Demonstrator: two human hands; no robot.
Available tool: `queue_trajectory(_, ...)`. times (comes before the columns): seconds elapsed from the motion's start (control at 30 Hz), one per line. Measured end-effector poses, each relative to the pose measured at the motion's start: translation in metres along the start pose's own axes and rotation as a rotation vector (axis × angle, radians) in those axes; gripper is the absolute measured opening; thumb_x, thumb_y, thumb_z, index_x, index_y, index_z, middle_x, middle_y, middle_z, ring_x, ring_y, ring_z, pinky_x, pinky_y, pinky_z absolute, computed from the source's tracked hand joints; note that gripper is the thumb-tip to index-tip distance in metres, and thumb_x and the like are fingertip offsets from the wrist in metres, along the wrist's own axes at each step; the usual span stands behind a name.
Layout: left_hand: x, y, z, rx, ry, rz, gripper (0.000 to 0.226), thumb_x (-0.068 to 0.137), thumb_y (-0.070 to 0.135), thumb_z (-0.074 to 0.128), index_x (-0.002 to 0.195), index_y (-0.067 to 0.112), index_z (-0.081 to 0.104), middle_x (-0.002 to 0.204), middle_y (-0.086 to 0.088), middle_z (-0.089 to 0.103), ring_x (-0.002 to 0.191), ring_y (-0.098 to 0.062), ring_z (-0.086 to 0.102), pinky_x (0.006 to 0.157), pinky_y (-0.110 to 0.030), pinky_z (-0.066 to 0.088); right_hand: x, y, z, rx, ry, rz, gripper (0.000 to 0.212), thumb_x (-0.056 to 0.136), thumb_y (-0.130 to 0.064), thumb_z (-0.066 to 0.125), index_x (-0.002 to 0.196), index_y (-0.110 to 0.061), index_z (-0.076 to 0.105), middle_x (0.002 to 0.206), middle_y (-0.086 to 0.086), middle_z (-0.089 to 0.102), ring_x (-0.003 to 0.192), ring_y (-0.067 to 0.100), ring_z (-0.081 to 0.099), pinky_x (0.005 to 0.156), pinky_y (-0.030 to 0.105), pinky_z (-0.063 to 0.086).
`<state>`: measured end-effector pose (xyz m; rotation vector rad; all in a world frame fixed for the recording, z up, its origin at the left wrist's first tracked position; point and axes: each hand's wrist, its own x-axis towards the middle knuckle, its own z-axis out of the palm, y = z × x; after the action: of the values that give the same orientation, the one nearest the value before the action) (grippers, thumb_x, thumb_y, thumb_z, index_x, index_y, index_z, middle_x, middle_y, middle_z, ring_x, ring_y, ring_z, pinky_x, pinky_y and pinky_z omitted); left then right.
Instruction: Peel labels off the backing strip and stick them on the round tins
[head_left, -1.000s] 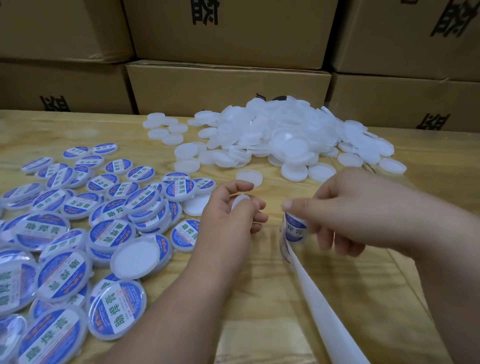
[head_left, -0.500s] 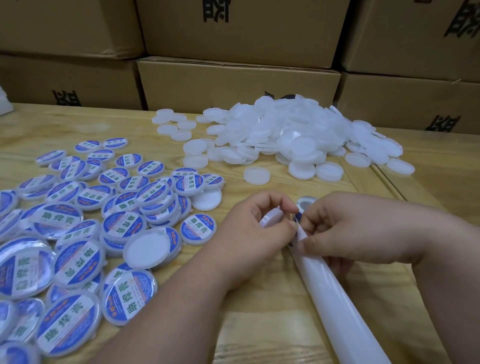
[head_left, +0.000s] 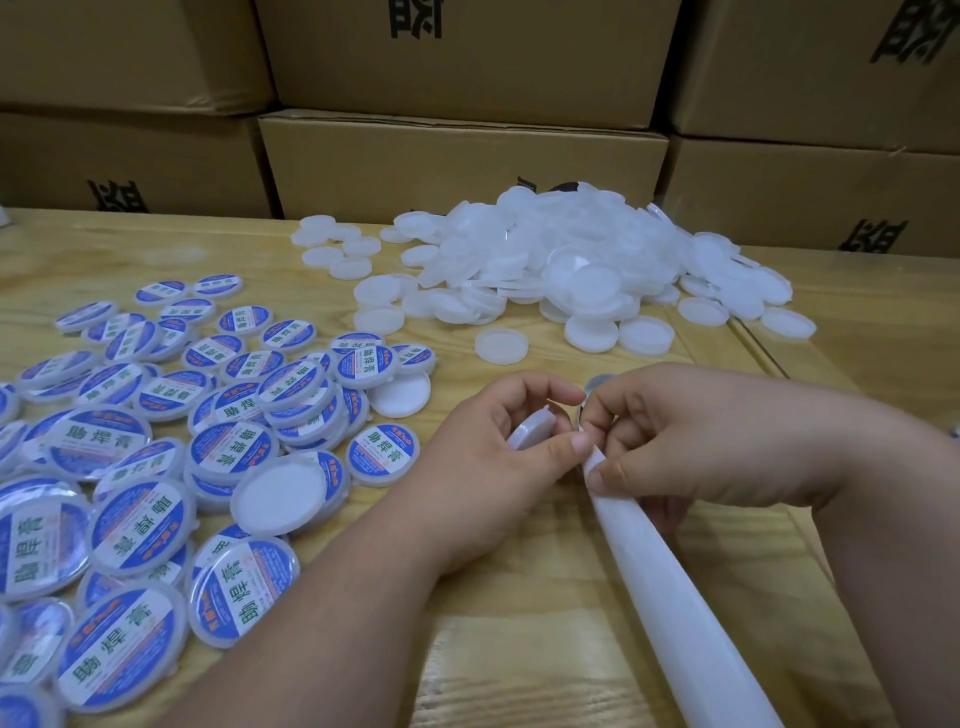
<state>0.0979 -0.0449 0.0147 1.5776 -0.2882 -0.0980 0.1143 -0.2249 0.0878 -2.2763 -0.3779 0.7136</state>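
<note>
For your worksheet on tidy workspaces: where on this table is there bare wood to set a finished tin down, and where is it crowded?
Bare wood lies between the labelled tins and the plain white pile, around the lone white tin. More lies along the near edge between the forearms, left of the backing strip. The table's left side and far middle are crowded.

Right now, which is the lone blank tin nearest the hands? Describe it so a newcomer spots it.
Start from the big heap of unlabelled white tins in front of the cardboard boxes. Come toward the hands along the wooden table to the lone white tin, just past the left hand. It lies flat and alone, touching no other tin, with no blue label.
</note>
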Motion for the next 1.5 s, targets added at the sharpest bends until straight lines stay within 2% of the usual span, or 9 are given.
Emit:
queue_trajectory(0.23,-0.001,-0.001,-0.001,0.032,0.025,-0.017,0.025,0.084,0.025,0.07,0.101,0.042,0.07,0.097,0.008,0.072,0.092,-0.006,0.067,0.087,-0.02,0.053,0.0,0.001,-0.001,0.017,-0.009,-0.011,0.01,0.092,-0.007,0.065,0.101,-0.012,0.065,0.067,0.003,0.071,0.067,0.021,0.073,0.066,0.037,0.061)
queue_trajectory(0.47,0.008,0.0,-0.005,-0.302,0.254,-0.092,0.028,0.07,0.012,0.056,0.071,0.033,0.075,0.076,0.012,0.069,0.071,-0.011,0.061,0.067,-0.025,0.049,-0.007,0.001,-0.009,-0.047,-0.163,0.023,0.026,0.08,-0.016,0.062,0.105,-0.007,0.064,0.087,0.019,0.075,0.08,0.036,0.075,0.073,0.044,0.063)
queue_trajectory(0.57,0.012,0.002,-0.009,-0.473,0.297,-0.117,0.046,0.086,-0.001,0.046,0.064,0.029,0.072,0.07,0.011,0.068,0.062,-0.011,0.06,0.062,-0.027,0.047,-0.008,0.003,-0.011,-0.063,-0.166,0.062,0.021,0.084,-0.023,0.07,0.093,-0.008,0.059,0.07,0.011,0.072,0.063,0.029,0.071,0.063,0.036,0.059)
queue_trajectory(0.67,0.014,0.0,-0.011,-0.497,0.315,-0.125,0.05,0.09,-0.002,0.041,0.065,0.028,0.072,0.07,0.009,0.068,0.059,-0.013,0.057,0.063,-0.03,0.045,-0.007,0.0,-0.01,-0.065,0.006,0.005,0.028,0.081,-0.042,0.076,0.082,-0.018,0.062,0.058,-0.002,0.064,0.052,0.017,0.063,0.055,0.028,0.053)
queue_trajectory(0.73,0.015,0.0,-0.01,-0.501,0.332,-0.135,0.048,0.09,0.0,0.043,0.066,0.028,0.074,0.07,0.007,0.069,0.059,-0.015,0.056,0.063,-0.031,0.045,-0.002,-0.002,-0.006,-0.047,0.261,-0.182,0.011,0.086,-0.033,0.074,0.084,-0.03,0.064,0.064,-0.007,0.065,0.056,0.013,0.062,0.054,0.03,0.055)
queue_trajectory(0.83,0.015,0.0,-0.011,-0.521,0.357,-0.157,0.043,0.09,0.003,0.046,0.068,0.026,0.075,0.07,0.006,0.07,0.059,-0.018,0.055,0.061,-0.031,0.043,0.008,-0.002,0.004,-0.136,0.559,-0.477,0.021,0.086,-0.019,0.07,0.089,-0.039,0.064,0.084,-0.017,0.061,0.065,0.009,0.053,0.06,0.02,0.048)
queue_trajectory(1.1,0.017,0.0,-0.012,-0.551,0.374,-0.187,0.028,0.093,0.004,0.045,0.086,0.017,0.069,0.072,0.001,0.07,0.065,-0.021,0.057,0.066,-0.034,0.042,0.022,0.004,0.021,-0.223,0.597,-0.575,0.028,0.085,-0.013,0.074,0.091,-0.04,0.07,0.098,-0.015,0.054,0.094,-0.002,0.05,0.073,0.009,0.042)
queue_trajectory(1.3,0.018,-0.002,-0.013,-0.558,0.361,-0.191,0.038,0.093,0.004,0.047,0.074,0.022,0.074,0.076,-0.001,0.066,0.067,-0.022,0.055,0.067,-0.033,0.045,0.023,0.003,0.021,-0.211,0.638,-0.605,0.027,0.085,-0.013,0.077,0.099,-0.035,0.07,0.102,-0.015,0.057,0.103,0.004,0.051,0.08,0.01,0.037)
queue_trajectory(1.5,0.019,-0.003,-0.014,-0.532,0.339,-0.188,0.045,0.093,0.005,0.048,0.067,0.028,0.076,0.07,0.003,0.069,0.068,-0.022,0.055,0.069,-0.034,0.043,0.022,0.001,0.023,-0.187,0.597,-0.597,0.023,0.083,-0.013,0.078,0.086,-0.036,0.072,0.104,-0.015,0.057,0.112,0.011,0.051,0.081,0.012,0.042)
